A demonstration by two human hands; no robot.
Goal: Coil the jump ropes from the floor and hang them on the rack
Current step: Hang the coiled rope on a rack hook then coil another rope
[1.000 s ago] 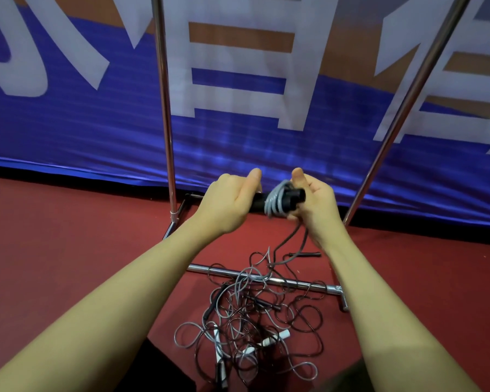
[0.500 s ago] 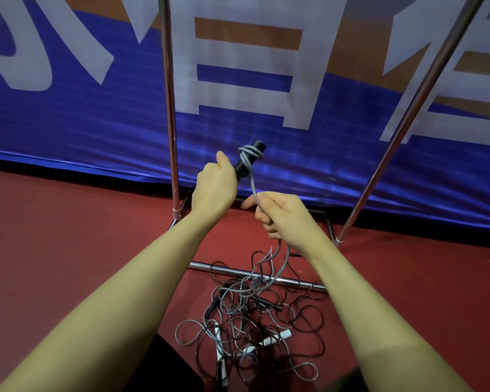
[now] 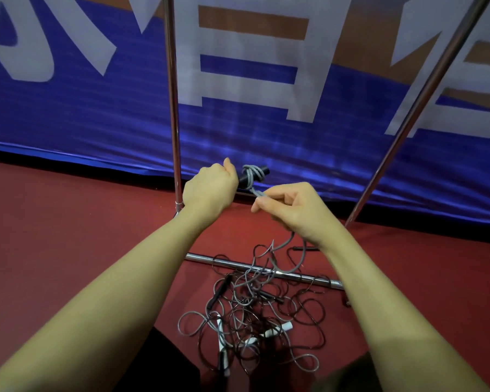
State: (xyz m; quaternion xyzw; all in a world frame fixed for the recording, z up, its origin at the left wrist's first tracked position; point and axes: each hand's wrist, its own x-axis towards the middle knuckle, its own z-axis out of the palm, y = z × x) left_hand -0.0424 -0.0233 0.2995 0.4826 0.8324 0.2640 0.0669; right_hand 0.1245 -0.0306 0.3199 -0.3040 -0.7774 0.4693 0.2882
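Closest to the camera there's a messy tangle of jump ropes (image 3: 252, 315) sprawled on the red floor (image 3: 68, 236), thin dark and grey cords looped over each other with a couple of white handles (image 3: 277, 331) and a black handle (image 3: 218, 292) poking out. The pile lies partly across the rack's low chrome base bar (image 3: 303, 277).

Above that, both bare forearms reach forward. The right hand (image 3: 292, 210) is pinching a grey cord (image 3: 287, 244) between thumb and fingertips, and the cord hangs from under that hand down into the pile. The left hand (image 3: 210, 190) is clenched round a black rope handle (image 3: 252, 176), which sticks out to the right of the fist with a few turns of the grey cord wound on it. The short bit of cord between the handle and the right hand looks fairly tight.

Behind the hands, the rack's left upright pole (image 3: 173, 94) stands straight up from the floor, and the right pole (image 3: 425, 94) leans across the frame at an angle. The top of the rack is out of frame. Farthest back is a blue banner (image 3: 82, 114) with big white characters and orange-brown patches, its bottom edge meeting the floor.
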